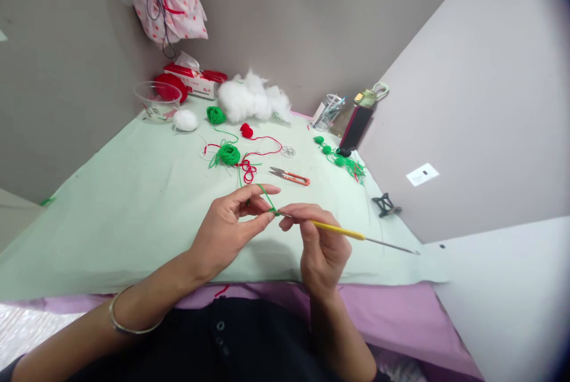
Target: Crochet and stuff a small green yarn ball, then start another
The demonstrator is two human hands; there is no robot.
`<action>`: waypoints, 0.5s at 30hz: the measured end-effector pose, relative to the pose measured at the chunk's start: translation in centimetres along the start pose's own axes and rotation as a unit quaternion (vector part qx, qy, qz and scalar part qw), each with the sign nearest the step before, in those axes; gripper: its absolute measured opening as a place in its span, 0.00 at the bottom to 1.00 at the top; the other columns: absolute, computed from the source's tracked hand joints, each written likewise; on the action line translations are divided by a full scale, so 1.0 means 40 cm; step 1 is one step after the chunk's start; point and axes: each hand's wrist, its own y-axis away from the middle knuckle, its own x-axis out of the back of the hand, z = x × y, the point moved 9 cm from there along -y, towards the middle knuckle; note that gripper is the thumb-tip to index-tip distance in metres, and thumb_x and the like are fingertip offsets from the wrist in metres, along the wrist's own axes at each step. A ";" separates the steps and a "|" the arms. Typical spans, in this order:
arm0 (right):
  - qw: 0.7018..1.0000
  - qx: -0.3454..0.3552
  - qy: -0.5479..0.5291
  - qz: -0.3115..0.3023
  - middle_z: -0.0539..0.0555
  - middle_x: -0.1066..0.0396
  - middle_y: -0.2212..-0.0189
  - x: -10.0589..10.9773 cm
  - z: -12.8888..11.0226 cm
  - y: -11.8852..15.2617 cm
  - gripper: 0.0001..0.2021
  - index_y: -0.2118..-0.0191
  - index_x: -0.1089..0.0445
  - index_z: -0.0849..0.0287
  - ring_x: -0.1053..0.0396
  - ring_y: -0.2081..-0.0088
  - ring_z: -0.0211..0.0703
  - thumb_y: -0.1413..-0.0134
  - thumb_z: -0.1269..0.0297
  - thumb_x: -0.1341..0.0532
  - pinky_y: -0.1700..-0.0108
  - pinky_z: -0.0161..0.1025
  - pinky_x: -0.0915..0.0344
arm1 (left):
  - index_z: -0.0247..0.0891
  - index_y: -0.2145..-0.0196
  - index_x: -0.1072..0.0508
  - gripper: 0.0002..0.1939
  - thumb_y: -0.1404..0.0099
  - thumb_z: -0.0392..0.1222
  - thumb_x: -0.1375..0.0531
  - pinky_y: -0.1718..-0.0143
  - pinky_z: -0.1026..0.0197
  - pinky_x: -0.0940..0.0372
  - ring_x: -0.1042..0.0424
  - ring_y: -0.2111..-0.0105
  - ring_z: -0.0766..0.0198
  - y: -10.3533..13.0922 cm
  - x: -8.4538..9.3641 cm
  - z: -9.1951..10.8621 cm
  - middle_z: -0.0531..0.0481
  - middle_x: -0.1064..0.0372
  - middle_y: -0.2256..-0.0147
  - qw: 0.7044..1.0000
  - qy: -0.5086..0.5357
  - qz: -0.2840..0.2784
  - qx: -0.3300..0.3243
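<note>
My left hand (pixel 227 224) pinches a small piece of green yarn (pixel 267 196) between thumb and fingers, with a strand looped over the raised index finger. In my right hand (pixel 325 245) is a crochet hook (pixel 341 229) with a yellow handle, its thin metal tip touching the green yarn at my left fingertips. The hook's other metal end points to the right. A loose green yarn bundle (pixel 229 155) lies beyond my left hand, with a strand running down toward it. Orange-handled thread snips (pixel 291 176) rest on the cloth just beyond both hands.
Red yarn (pixel 246 130), a green ball (pixel 216 114), a white ball (pixel 185 120) and white stuffing (pixel 253 98) lie farther back. A plastic tub (pixel 158 110) stands back left. At right are a pen cup (pixel 328 113), a phone (pixel 356 128), green pieces (pixel 339 160) and a black stand (pixel 386 205).
</note>
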 end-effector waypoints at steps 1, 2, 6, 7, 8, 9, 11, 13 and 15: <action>1.000 0.002 0.004 -0.005 0.53 0.23 0.59 -0.001 0.000 0.000 0.14 0.52 0.25 0.54 0.25 0.65 0.39 0.32 0.76 0.45 0.62 0.41 0.27 | 0.39 0.54 0.21 0.14 0.39 0.38 0.33 0.55 0.64 0.30 0.28 0.64 0.68 -0.001 0.001 0.001 0.54 0.30 0.67 1.000 -0.002 0.001 -0.001; 1.000 0.006 0.010 -0.010 0.53 0.23 0.59 -0.001 -0.001 0.001 0.14 0.52 0.25 0.53 0.25 0.64 0.39 0.32 0.76 0.45 0.62 0.41 0.27 | 0.39 0.55 0.21 0.14 0.39 0.38 0.33 0.55 0.64 0.30 0.28 0.64 0.67 -0.001 0.002 0.001 0.54 0.30 0.67 1.000 -0.004 0.003 0.000; 0.998 0.029 0.043 -0.030 0.54 0.23 0.60 -0.004 -0.008 0.005 0.16 0.50 0.26 0.52 0.24 0.60 0.43 0.33 0.78 0.46 0.60 0.44 0.26 | 0.39 0.56 0.21 0.13 0.40 0.39 0.33 0.56 0.62 0.29 0.27 0.65 0.65 0.002 0.005 0.006 0.53 0.29 0.68 1.000 -0.015 0.013 0.001; 0.997 0.036 0.052 -0.034 0.54 0.23 0.60 -0.005 -0.009 0.006 0.17 0.49 0.27 0.52 0.24 0.59 0.44 0.33 0.78 0.46 0.59 0.45 0.26 | 0.39 0.56 0.21 0.13 0.40 0.39 0.33 0.55 0.62 0.29 0.26 0.65 0.65 0.003 0.005 0.009 0.53 0.29 0.68 1.000 -0.022 0.017 -0.003; 0.997 0.041 0.059 -0.037 0.54 0.23 0.60 -0.007 -0.011 0.007 0.17 0.49 0.27 0.52 0.24 0.58 0.45 0.33 0.78 0.46 0.58 0.46 0.26 | 0.39 0.57 0.21 0.12 0.40 0.39 0.33 0.55 0.62 0.29 0.26 0.65 0.65 0.004 0.006 0.012 0.53 0.28 0.68 0.999 -0.030 0.021 -0.009; 0.996 0.047 0.064 -0.040 0.54 0.23 0.61 -0.009 -0.012 0.008 0.17 0.49 0.27 0.52 0.24 0.58 0.45 0.33 0.78 0.46 0.58 0.47 0.26 | 0.40 0.59 0.21 0.10 0.40 0.39 0.33 0.56 0.61 0.28 0.26 0.65 0.65 0.005 0.007 0.016 0.53 0.28 0.68 0.999 -0.038 0.025 -0.017; 0.995 0.056 0.068 -0.045 0.54 0.23 0.61 -0.013 -0.015 0.010 0.17 0.49 0.27 0.53 0.24 0.57 0.46 0.34 0.78 0.46 0.57 0.47 0.26 | 0.39 0.64 0.23 0.05 0.40 0.38 0.34 0.56 0.61 0.28 0.26 0.66 0.64 0.006 0.004 0.019 0.52 0.27 0.68 0.998 -0.056 0.022 -0.029; 0.994 0.062 0.072 -0.050 0.55 0.23 0.62 -0.018 -0.016 0.011 0.16 0.50 0.27 0.54 0.24 0.56 0.46 0.34 0.79 0.46 0.57 0.47 0.25 | 0.39 0.69 0.25 0.02 0.39 0.38 0.35 0.58 0.61 0.29 0.25 0.66 0.64 0.007 0.000 0.019 0.51 0.26 0.67 0.996 -0.076 0.010 -0.037; 0.993 0.061 0.081 -0.056 0.55 0.23 0.62 -0.022 -0.016 0.012 0.16 0.51 0.26 0.54 0.24 0.55 0.46 0.34 0.78 0.45 0.56 0.47 0.25 | 0.39 0.70 0.26 0.03 0.39 0.37 0.35 0.58 0.62 0.29 0.24 0.66 0.64 0.007 -0.002 0.021 0.51 0.25 0.65 0.994 -0.099 0.001 -0.051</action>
